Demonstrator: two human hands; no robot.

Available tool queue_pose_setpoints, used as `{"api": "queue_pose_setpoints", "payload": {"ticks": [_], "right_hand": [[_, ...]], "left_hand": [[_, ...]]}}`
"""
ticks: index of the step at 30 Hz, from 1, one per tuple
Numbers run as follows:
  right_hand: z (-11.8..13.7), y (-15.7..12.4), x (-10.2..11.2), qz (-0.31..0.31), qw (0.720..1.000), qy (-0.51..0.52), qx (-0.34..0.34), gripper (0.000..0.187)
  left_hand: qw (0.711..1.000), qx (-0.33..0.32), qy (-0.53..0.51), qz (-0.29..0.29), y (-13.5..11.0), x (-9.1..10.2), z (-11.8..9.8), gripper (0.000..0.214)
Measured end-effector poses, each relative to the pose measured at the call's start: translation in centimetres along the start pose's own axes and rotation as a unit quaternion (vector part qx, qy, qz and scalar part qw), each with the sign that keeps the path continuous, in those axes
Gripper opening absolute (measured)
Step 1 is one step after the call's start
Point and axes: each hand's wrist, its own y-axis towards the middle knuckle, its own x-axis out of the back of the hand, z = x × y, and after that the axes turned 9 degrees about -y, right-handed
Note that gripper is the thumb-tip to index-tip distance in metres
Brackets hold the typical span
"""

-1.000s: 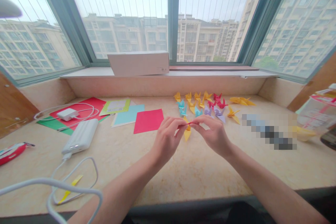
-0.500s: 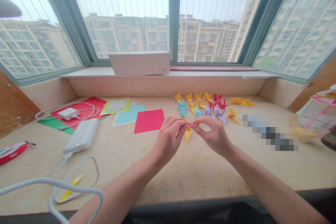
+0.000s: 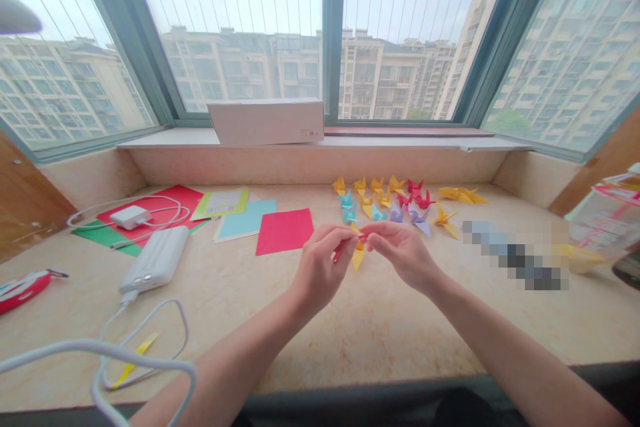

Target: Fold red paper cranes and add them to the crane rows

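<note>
The small piece of folded red paper (image 3: 338, 255) is between your two hands, above the countertop (image 3: 380, 340). Half a second ago only a thin red strip showed where your fingertips met; now more red shows inside the curl of your left hand (image 3: 320, 265), whose thumb and fingers pinch the piece. Your right hand (image 3: 409, 259) has changed too: the round gap between its thumb and forefinger has closed up, and those fingertips sit close together at the paper's other end. You can't tell from here whether they grip it or merely touch it.

Just beyond your fingertips lies a yellow paper crane (image 3: 359, 258), partly covered by them. Behind it, the rows of coloured cranes (image 3: 383, 196) stand as they did. To your left, the red square sheet (image 3: 284, 231) and the light blue sheet (image 3: 253, 217) haven't moved, nor has the white power bank (image 3: 156, 257).
</note>
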Motion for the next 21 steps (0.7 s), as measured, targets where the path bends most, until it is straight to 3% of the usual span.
{"api": "queue_pose_setpoints", "payload": {"ticks": [2,7,11,17,21], "right_hand": [[-0.1,-0.1,0.0,0.004,1.000,-0.026,0.014,0.031],[0.2,-0.5,-0.2,-0.066,0.989,-0.125,0.048,0.026],[0.7,-0.8,-0.4,-0.083,0.981,-0.165,0.058,0.025],[0.0,-0.3,0.0,-0.092,0.985,-0.143,0.030,0.024],[-0.4,0.1,0.4,-0.098,0.987,-0.130,0.014,0.029]], "left_hand": [[1.000,0.019,-0.008,0.006,0.0,-0.1,0.1,0.012],[0.999,0.034,-0.011,0.030,-0.1,-0.3,0.2,0.015],[0.998,0.051,-0.013,0.031,-0.1,-0.5,0.3,0.018],[0.976,0.180,-0.114,0.051,-0.3,-0.8,0.5,0.020],[0.950,0.252,-0.185,0.004,-0.1,-0.8,0.7,0.021]]}}
